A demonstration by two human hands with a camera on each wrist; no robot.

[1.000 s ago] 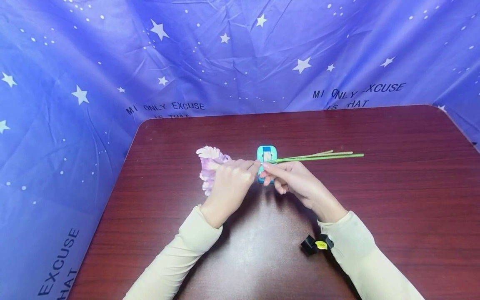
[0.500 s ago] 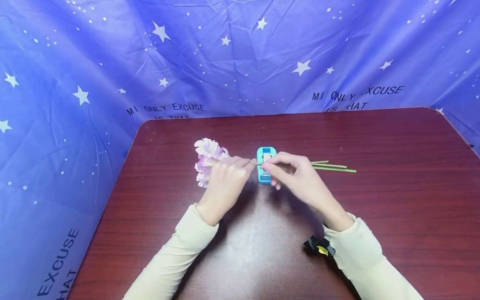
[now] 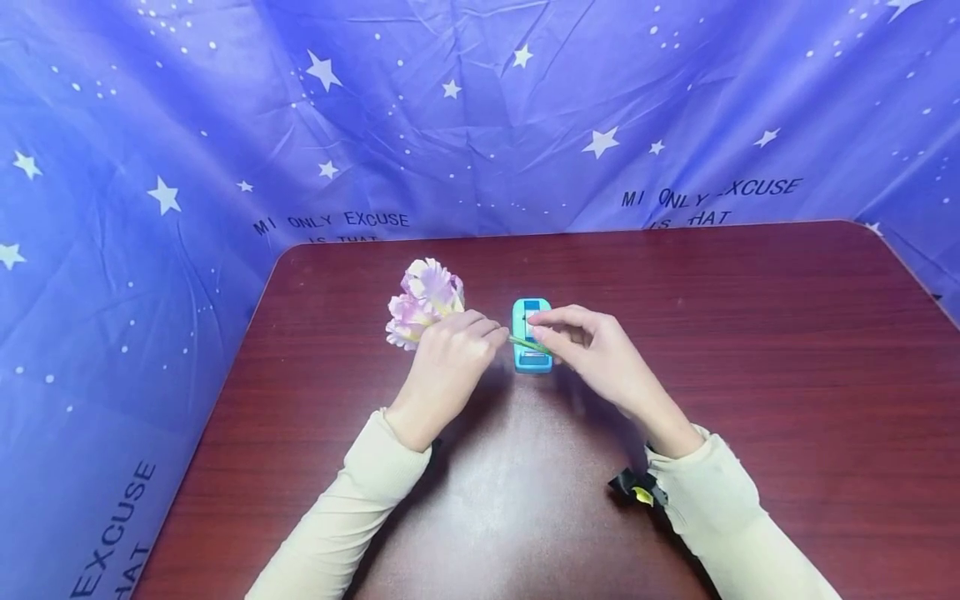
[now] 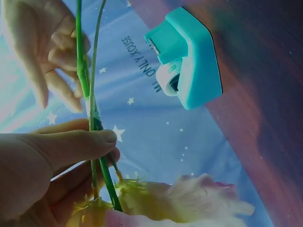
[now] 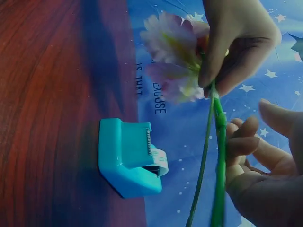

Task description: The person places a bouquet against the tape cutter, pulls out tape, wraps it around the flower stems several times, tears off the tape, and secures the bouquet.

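My left hand pinches a small bunch of artificial flowers by the green stems, just below the blooms. The pale pink-purple flowers fan out at its left. A shiny, see-through patch, seemingly tape, shows on the stems beside the left fingertips. My right hand is beside the stems, thumb and forefinger apart with nothing pinched between them; in the right wrist view its other fingers bend loosely by the thick stem. A turquoise tape dispenser with a roll of tape stands on the table beneath the stems.
The dark red wooden table has a blue star-patterned curtain behind it and along its left side. Black wrist gear with a yellow label sits at the right cuff.
The blooms have tipped upward and the stem ends have swung out of sight behind the right hand. The right thumb and forefinger, close together at the stems before, are now apart.
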